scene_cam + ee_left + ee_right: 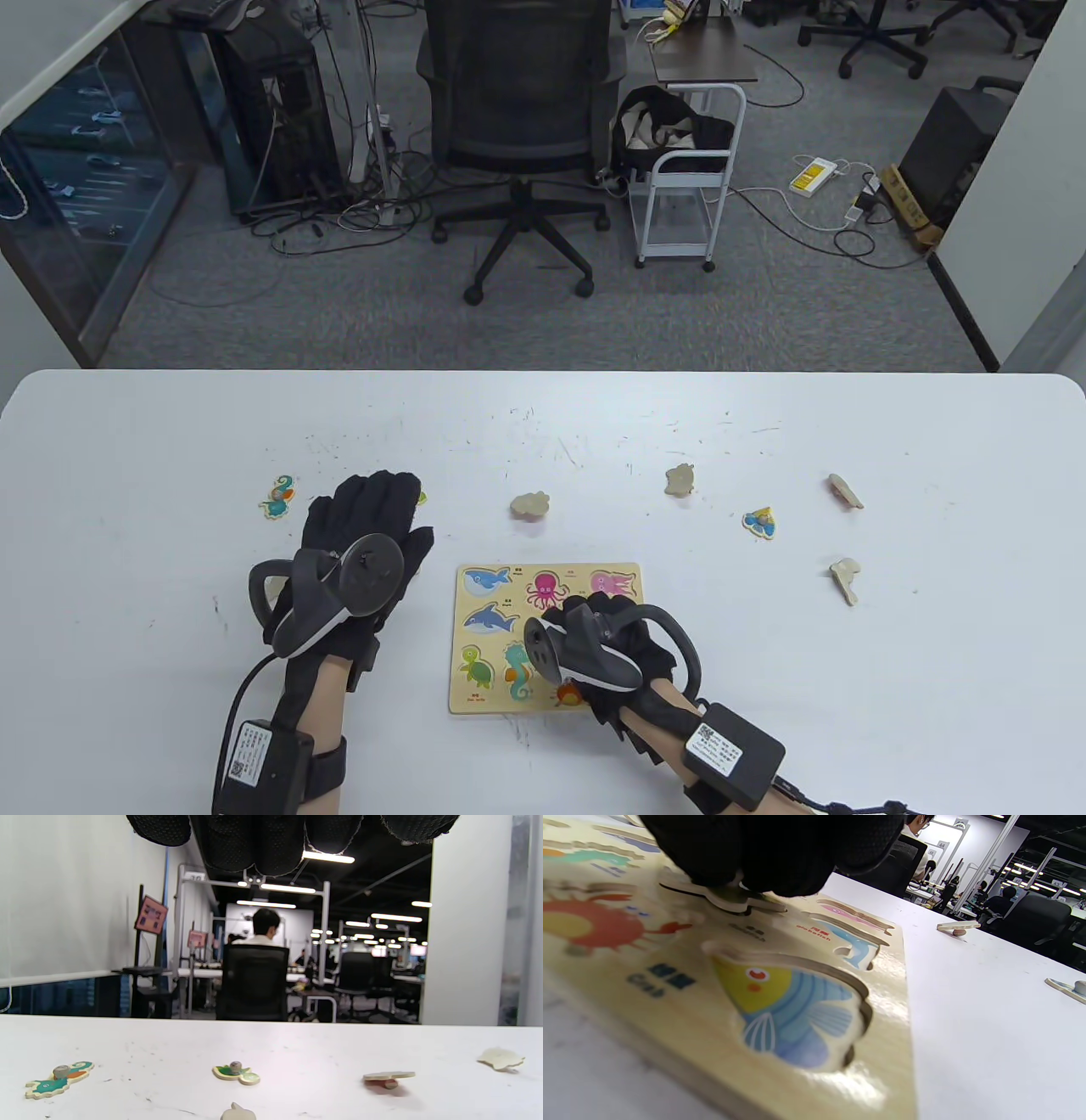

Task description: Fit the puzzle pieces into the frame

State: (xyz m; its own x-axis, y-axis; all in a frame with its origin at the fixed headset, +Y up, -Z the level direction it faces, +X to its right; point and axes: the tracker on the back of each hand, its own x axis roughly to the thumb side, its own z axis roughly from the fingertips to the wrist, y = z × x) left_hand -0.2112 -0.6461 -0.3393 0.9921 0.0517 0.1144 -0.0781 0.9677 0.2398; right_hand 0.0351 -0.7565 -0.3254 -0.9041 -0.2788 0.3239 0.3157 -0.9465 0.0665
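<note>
The main risk lies under the right hand (611, 641): it presses a piece (729, 897) onto the frame (462, 679), and in the right wrist view that piece sits partly proud of the board, one edge lifted with a dark gap beneath. If it is turned slightly off its recess, more pressure would probably jam it or tip it out, and a sideways push could slide the frame across the table (764, 407), since nothing else holds it. The glove hides the recess, so alignment cannot be checked. The right fingers (780, 861) bear down on the piece's top, curled close together; whether they pinch it or only press is not clear. The left hand (365, 543) hovers flat and spread to the left of the frame, its fingers (271, 844) hanging clear above the table and holding nothing. The frame lies near the table's front edge, most recesses empty, including the fish one (789, 1014). Loose pieces lie beyond it: a seahorse (277, 497) at left, a green one (236, 1072), several face down (531, 505), and a fish (759, 521) at right.
</note>
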